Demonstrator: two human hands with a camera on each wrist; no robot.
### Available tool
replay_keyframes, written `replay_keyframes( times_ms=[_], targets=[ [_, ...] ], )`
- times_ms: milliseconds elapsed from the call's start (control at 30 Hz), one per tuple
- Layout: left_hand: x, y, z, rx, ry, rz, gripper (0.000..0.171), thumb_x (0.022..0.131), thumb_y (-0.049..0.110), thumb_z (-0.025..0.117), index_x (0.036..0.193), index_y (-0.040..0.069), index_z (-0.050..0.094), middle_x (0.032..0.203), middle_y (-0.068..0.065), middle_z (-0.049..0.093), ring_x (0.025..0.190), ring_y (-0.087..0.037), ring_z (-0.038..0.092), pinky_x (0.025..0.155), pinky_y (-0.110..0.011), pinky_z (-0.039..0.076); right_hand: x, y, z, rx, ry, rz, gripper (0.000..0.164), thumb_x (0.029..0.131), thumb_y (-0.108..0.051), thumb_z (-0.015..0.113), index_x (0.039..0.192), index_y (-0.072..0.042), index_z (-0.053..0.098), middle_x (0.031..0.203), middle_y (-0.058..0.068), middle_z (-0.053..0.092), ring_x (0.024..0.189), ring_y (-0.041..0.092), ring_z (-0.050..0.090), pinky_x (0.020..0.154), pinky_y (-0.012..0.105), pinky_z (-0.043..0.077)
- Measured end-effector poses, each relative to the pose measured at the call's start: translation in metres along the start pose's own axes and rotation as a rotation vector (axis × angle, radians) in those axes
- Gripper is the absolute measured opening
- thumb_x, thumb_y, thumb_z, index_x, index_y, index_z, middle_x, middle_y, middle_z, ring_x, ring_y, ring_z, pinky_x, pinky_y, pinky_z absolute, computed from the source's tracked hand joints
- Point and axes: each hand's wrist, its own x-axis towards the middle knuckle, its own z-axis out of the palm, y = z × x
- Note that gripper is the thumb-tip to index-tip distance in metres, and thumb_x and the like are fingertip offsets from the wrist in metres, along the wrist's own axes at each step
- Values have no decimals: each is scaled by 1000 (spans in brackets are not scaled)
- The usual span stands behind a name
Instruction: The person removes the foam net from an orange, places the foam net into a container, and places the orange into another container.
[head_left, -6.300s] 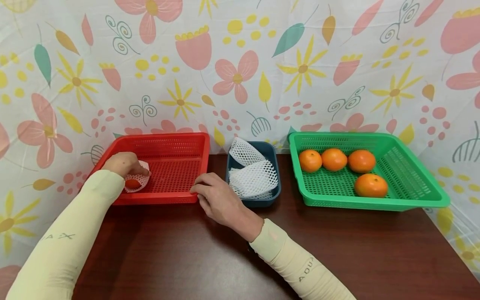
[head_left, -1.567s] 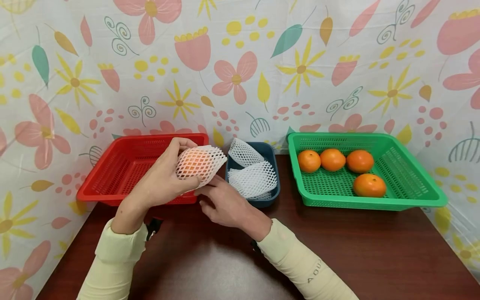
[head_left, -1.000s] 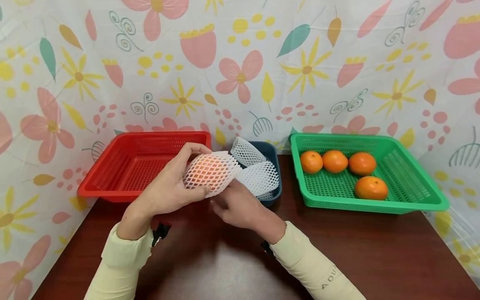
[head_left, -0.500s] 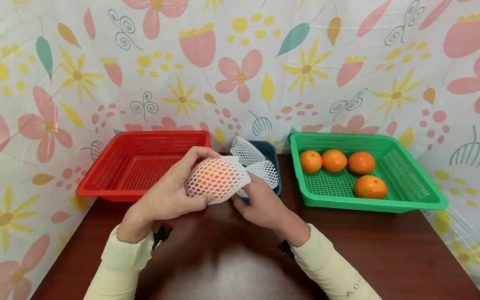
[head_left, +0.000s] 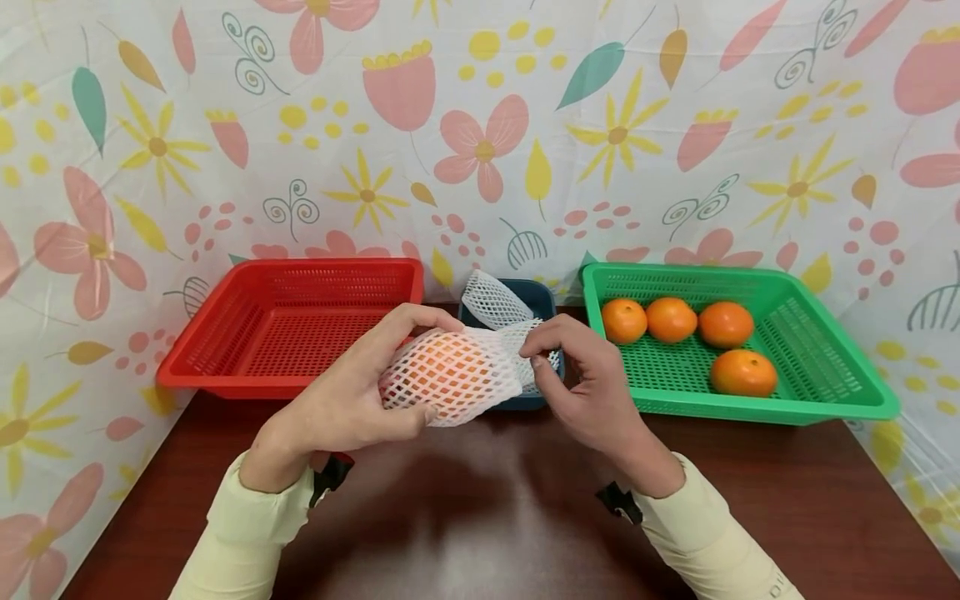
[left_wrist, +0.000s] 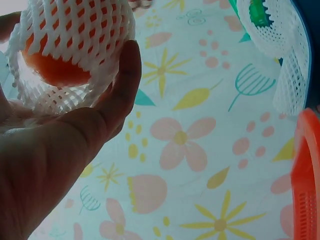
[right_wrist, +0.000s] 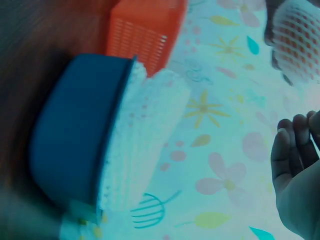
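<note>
An orange in a white foam net sleeve (head_left: 450,379) is held in the air by my left hand (head_left: 341,408), its fingers and thumb round the sides. In the left wrist view the bare bottom of the orange (left_wrist: 60,70) shows through the sleeve's opening. My right hand (head_left: 588,387) is just right of the sleeve's other end, fingers loosely bent. The right wrist view shows a gap between these fingers (right_wrist: 295,145) and the netted orange (right_wrist: 300,45). Behind them, more white foam nets (head_left: 495,302) lie in a dark blue basket (head_left: 536,292), partly hidden.
At the left stands a red basket (head_left: 300,385) with nothing seen inside. A green basket (head_left: 825,342) at the right contains several oranges (head_left: 742,372). All stand on a dark wooden table (head_left: 480,517) before a flower-patterned cloth (head_left: 300,150).
The netted orange was in the red basket; my left hand has lifted it out and brought it rightward to the middle. My right hand has come off the net's end and moved right.
</note>
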Motion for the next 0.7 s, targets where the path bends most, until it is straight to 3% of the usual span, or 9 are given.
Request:
replay_keyframes(
  times_ms=[200,333,533,700],
  targets=[
    [2,1,4,-19,16,18,75,76,8,73,145,26,50,140,4,59,119,-21,60,95,-35,54,4,-18,-10,97,-31,-54,18,91,12,66,106,2,71,102,13,68,97,22,61,85,25,55],
    [2,-3,5,-23,22,-3,73,78,9,75,144,23,48,139,4,58,120,-20,59,98,-34,54,4,-26,-11,94,-56,-91,10,99,-1,70,108,1,73,105,14,69,100,22,62,84,23,55],
    [3,-7,9,-55,34,1,67,77,10,76,136,16,45,140,2,56,125,-21,58,103,-34,51,2,-29,-10,65,-48,-139,13,103,-12,69,106,-1,75,107,16,69,101,22,63,83,19,55],
    [3,-8,12,-47,52,19,64,77,14,78,133,15,46,139,2,56,128,-21,57,106,-34,49,3,-31,-9,71,-43,-171,18,102,-15,71,108,2,75,110,19,67,104,24,62,92,24,55]
  ],
)
